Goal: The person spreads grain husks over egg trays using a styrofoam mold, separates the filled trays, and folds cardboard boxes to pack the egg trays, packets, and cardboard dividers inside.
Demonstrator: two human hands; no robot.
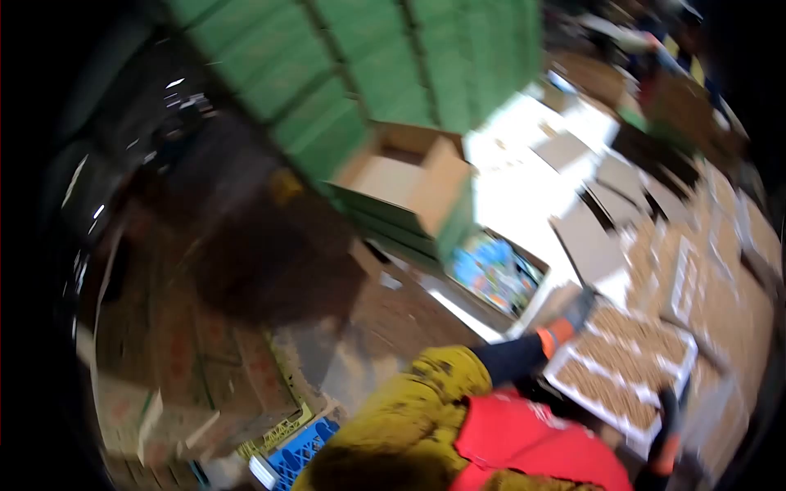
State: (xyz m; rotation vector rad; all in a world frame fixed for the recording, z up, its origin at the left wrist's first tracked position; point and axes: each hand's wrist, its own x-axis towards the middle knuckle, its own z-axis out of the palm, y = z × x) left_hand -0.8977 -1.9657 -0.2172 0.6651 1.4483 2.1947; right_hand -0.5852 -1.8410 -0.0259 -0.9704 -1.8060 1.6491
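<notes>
A white tray [624,360] filled with rows of thin brown sticks lies at the right, in front of the red garment on my body. My left hand [580,309], in a dark glove with an orange cuff, grips the tray's upper left corner. At the tray's lower right side, my right hand [671,409], also dark-gloved, holds the edge. Blur hides the single fingers of both hands.
Stacked brown packs [725,286] stand beyond the tray. Flat cardboard pieces [588,241] lie on a bright white table [512,184]. Nearby are a box of colourful packages [497,274], an open carton [393,176], green stacked boxes [385,65] and a blue crate [303,454].
</notes>
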